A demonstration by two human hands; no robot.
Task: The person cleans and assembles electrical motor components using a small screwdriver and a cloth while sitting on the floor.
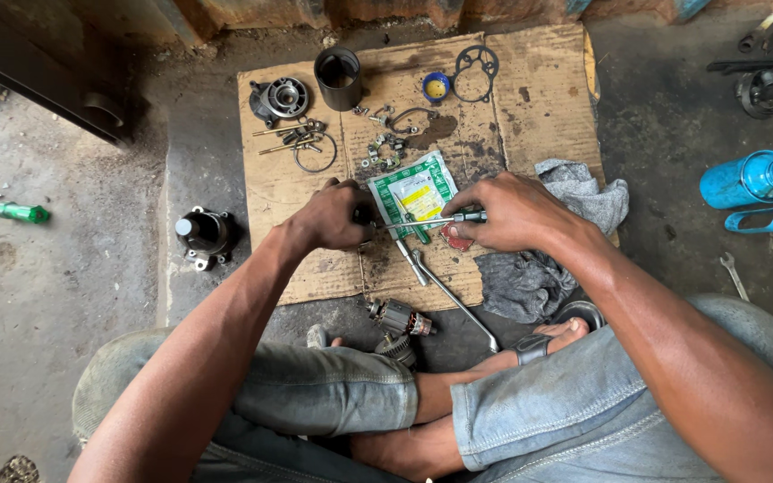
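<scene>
Head view: my right hand (507,210) grips a screwdriver (445,219), left hand (337,215) closed on a small part, over cardboard (539,98)

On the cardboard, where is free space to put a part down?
Bare patches on the cardboard: the right part, between the gasket and grey rag; also the left strip below the housing. Crowded: the middle, around the small parts and both hands.

Cardboard sheet (530,98) on the concrete floor (55,295) carries parts, packet (415,190), rag (583,192).
</scene>
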